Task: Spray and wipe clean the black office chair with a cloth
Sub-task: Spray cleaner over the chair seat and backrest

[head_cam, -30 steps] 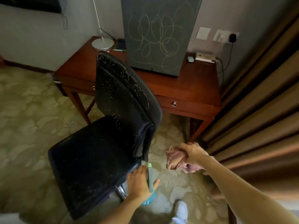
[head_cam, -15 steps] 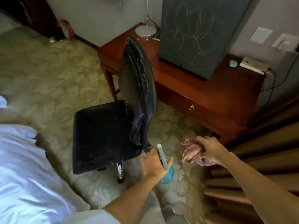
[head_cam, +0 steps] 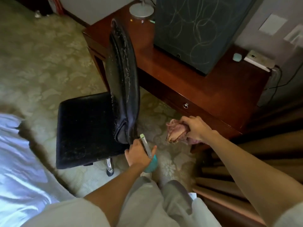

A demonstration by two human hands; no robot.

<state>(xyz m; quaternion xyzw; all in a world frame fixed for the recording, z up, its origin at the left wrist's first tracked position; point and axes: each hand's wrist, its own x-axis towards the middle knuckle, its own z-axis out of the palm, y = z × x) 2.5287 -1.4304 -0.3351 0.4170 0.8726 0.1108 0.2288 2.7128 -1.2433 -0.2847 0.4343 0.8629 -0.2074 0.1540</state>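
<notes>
Chair backrest (head_cam: 124, 71) now edge-on to cam; bed (head_cam: 19, 169) newly in view

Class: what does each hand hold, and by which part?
The left hand grips the teal spray bottle at its upper part, near the sprayer. The right hand clutches the bunched pink cloth by one end.

Hotel bedroom, bed (head_cam: 19, 161), desk (head_cam: 205, 89), curtains (head_cam: 270, 141), carpet (head_cam: 41, 63)
</notes>
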